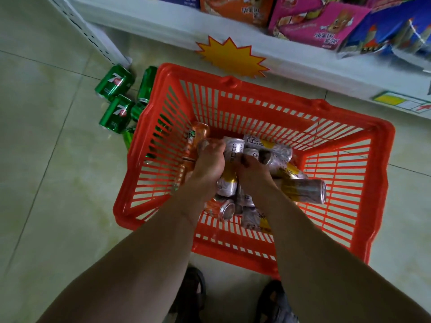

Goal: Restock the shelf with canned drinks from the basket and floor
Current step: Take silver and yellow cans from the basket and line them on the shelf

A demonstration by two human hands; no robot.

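Both hands are down inside the red slatted plastic shopping basket [377, 145] at centre frame. The left hand [211, 163] is clenched around an orange drink can [198, 136] lying against the basket's left wall. The right hand [253, 170] is curled down into the heap of silver-and-yellow drink cans [300, 190], fingers closed over one or more of them; which can it grips cannot be told, since the fingers hide the contact. Risk one: the cans lie loose and crossed over one another at all angles, so lifting one from the middle is likely to shift its neighbours, which would roll and knock together, denting thin walls. Risk two: a grip on a smooth round can from above may slip as it comes up, letting it drop back onto the heap or over the rim to the tiled floor [46, 183]. Risk three: the green cans [114, 81] lie on their sides on the floor at the left, touching the basket's outer wall; a nudge to the basket could set them rolling. Appearance: slim cylinders, glossy metal, printed lettering, ends and pull-tabs showing on several. The white shelf edge [163, 26] runs across the upper frame, beyond the basket.
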